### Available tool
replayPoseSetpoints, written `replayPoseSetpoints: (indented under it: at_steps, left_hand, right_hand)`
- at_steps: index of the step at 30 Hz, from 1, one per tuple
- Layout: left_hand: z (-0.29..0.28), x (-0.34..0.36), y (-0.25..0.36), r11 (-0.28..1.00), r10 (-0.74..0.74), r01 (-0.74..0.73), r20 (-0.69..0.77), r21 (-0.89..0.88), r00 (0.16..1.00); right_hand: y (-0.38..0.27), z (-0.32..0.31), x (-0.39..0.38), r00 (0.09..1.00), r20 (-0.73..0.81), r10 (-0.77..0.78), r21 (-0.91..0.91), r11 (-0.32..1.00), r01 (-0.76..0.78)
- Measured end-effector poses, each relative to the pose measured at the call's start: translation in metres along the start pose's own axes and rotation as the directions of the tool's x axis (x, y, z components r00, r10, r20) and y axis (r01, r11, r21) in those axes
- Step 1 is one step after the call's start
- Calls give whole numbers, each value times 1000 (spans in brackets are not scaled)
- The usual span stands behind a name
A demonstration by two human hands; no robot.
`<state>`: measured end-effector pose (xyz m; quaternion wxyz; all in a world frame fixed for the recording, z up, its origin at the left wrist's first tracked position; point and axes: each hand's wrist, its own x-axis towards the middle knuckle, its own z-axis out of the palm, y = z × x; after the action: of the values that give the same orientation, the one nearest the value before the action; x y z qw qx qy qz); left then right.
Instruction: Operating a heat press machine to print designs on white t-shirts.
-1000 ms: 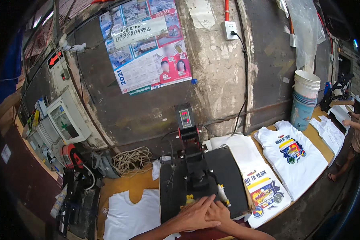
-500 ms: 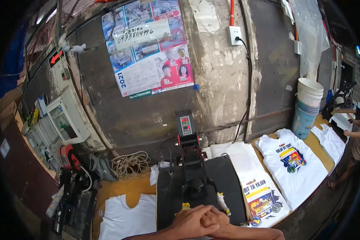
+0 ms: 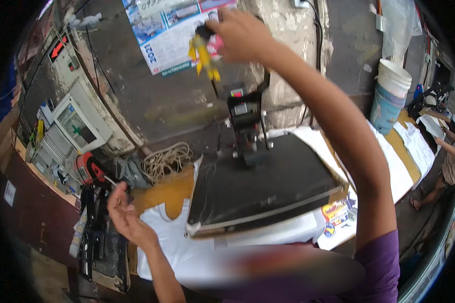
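High in front of the wall, my right hand [image 3: 240, 38] is closed around the black handle [image 3: 204, 31] of a heat press; yellow wrapping [image 3: 202, 56] hangs from that handle. The press's black upper plate [image 3: 263, 187] is raised and tilted, with its small lit control box [image 3: 240, 103] behind. My left hand [image 3: 131, 219] is held out over the left side, fingers loosely apart, holding nothing that I can see. Below it and to the right lies a white T-shirt [image 3: 162, 247] on the table, partly under the plate's left corner. A printed design [image 3: 338, 214] shows beside the plate's right front.
Left of the table stand a red-and-black machine [image 3: 90, 169] and a coil of rope [image 3: 169, 159]. A white cabinet [image 3: 81, 121] hangs on the wall. Stacked buckets [image 3: 390, 96] and white shirts [image 3: 414, 141] are at the right, where another person's arm [image 3: 447, 144] reaches in.
My hands were clasped together over the lowered press handle. Now they are apart: the right has swung up with the handle, the plate has lifted, and the left has moved out leftward.
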<state>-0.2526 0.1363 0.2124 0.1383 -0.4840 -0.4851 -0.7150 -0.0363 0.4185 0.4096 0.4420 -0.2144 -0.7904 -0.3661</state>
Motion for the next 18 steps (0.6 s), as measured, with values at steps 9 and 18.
replayPoseSetpoints:
  at_steps: [9,18]
  left_hand:
    - [-29,-213,-39,888,-163,-244,764,389,624]
    - [-12,-233,-26,808,177,-565,845,169,505]
  right_hand:
    - [-22,-43,-18,996,-86,-31,191,980,47]
    - [-188,-207,-303,534,845,30,473,422,-773]
